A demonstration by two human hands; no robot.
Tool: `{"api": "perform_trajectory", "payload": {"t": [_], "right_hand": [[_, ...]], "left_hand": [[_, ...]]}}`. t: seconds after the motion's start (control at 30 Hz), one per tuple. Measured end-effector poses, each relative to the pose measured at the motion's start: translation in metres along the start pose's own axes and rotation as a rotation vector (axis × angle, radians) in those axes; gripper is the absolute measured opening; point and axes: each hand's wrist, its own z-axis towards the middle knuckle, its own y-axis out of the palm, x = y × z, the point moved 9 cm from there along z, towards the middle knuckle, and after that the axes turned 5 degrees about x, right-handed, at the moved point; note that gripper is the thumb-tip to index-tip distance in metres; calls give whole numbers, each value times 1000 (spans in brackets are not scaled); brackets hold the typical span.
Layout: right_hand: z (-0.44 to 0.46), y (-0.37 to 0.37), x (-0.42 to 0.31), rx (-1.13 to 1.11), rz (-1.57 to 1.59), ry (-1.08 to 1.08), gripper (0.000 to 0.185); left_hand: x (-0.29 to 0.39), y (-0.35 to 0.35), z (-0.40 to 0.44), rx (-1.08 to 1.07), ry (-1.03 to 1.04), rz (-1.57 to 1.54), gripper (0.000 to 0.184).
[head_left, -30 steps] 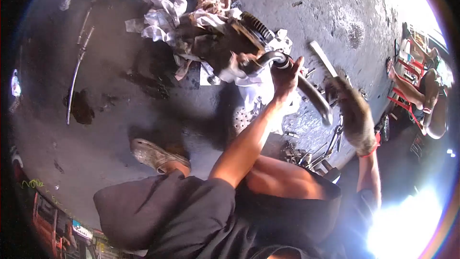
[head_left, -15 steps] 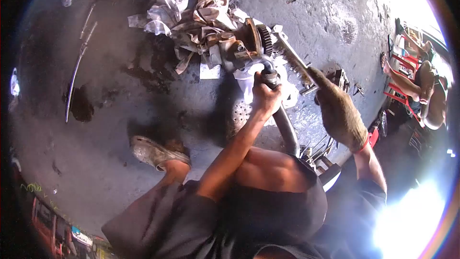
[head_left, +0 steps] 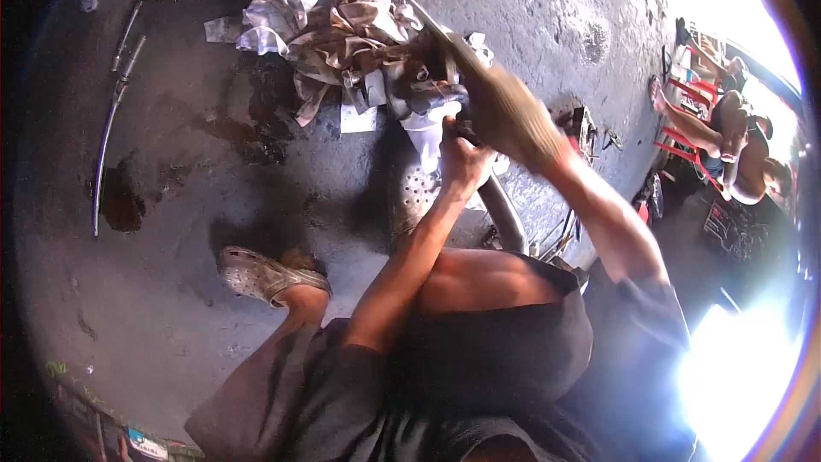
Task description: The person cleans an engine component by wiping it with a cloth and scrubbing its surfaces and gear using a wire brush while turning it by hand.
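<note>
My bare left hand (head_left: 466, 161) is wrapped around a thick curved metal pipe (head_left: 505, 218) that joins a rusty metal machine part (head_left: 419, 94). My right hand (head_left: 517, 124), in a knitted work glove and blurred by motion, grips a wire brush (head_left: 434, 27). The brush lies slanted across the machine part, and its bristle side is hardly visible now. The glove and brush hide the toothed gear on that part. Crumpled stained rags (head_left: 368, 13) lie just beyond it, and a pale cloth (head_left: 423, 133) hangs beneath the pipe joint.
A long metal rod (head_left: 107, 150) lies on the dark floor at left, near an oily stain (head_left: 126, 197). My perforated clogs (head_left: 256, 274) rest on the floor. Metal parts (head_left: 583, 133) lie at right. Farther right, people sit on red chairs (head_left: 680, 145).
My right hand has swung up and left with the wire brush, from beside the machine part to across it. My left hand keeps its hold on the pipe. The view has shifted slightly.
</note>
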Motion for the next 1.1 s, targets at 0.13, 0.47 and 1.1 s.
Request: {"api": "perform_trajectory", "payload": {"t": [0.13,0.47,1.1], "right_hand": [[63,-50,19,116,-185,-63,46],[79,17,-7,-21,-88,-226,44],[17,-95,-28,85,-79,-105,53]], "left_hand": [[2,3,5,-28,15,-26,39],[-3,16,1,-110,-107,-135,23],[9,-5,-2,-23,28,-108,41]]}}
